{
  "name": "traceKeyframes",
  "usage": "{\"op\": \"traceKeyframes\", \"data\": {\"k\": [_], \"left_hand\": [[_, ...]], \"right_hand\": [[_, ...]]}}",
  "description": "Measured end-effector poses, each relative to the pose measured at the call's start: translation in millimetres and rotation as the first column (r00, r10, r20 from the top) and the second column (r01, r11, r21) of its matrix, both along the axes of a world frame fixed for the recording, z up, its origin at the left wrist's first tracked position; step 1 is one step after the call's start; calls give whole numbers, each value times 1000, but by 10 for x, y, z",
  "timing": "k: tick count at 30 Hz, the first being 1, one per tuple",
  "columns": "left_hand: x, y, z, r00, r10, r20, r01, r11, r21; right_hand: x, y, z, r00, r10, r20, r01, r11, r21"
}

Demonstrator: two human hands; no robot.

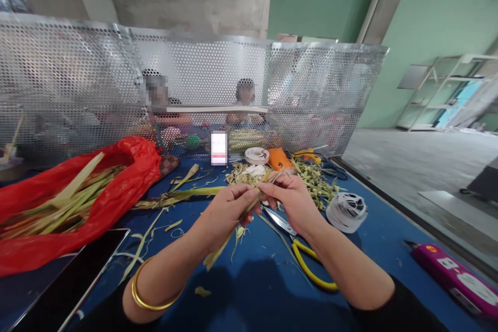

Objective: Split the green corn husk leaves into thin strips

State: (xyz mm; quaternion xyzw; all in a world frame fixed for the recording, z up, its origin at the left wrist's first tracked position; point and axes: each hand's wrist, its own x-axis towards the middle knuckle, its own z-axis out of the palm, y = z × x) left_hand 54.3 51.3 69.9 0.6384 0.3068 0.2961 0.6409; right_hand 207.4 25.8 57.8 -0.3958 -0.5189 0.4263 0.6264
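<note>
Both hands are close together over the middle of the blue table, pinching a dry, greenish-tan leaf strip [218, 253] that looks like corn husk. My left hand [232, 206] is closed around its lower part, and the tail hangs down toward me. At the upper end, the fingertips of my right hand [292, 193] pinch the strip. The fingers hide part of it. Scissors [310, 271] with yellow handles lie partly under my right wrist, blades pointing away to the left. Beyond my hands are a pile of short cut husk pieces [316, 182] and a small white clump [253, 170].
A red plastic bag [87, 170] of husk strips lies left, with a dark tablet [73, 285] before it. A phone [219, 148] stands near the perforated metal screen [202, 70]. On the right are a white spool [347, 211] and purple box [453, 276]. People sit behind the screen.
</note>
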Motion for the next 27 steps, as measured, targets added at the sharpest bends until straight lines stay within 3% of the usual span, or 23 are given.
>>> {"op": "traceKeyframes", "data": {"k": [9,17,21,27], "left_hand": [[0,-2,14,997,68,-20,-65,989,130],[-61,38,41,995,-6,-96,15,995,97],[-56,59,39,992,51,-117,-40,995,92],[-43,72,9,986,117,-115,-116,993,11]], "right_hand": [[-78,-18,-21,999,22,-23,-22,1000,10],[-96,3,-41,999,-9,-33,8,1000,-21],[-84,15,-41,996,31,-86,-35,998,-49],[119,74,16,925,-271,-266,257,962,-89]]}}
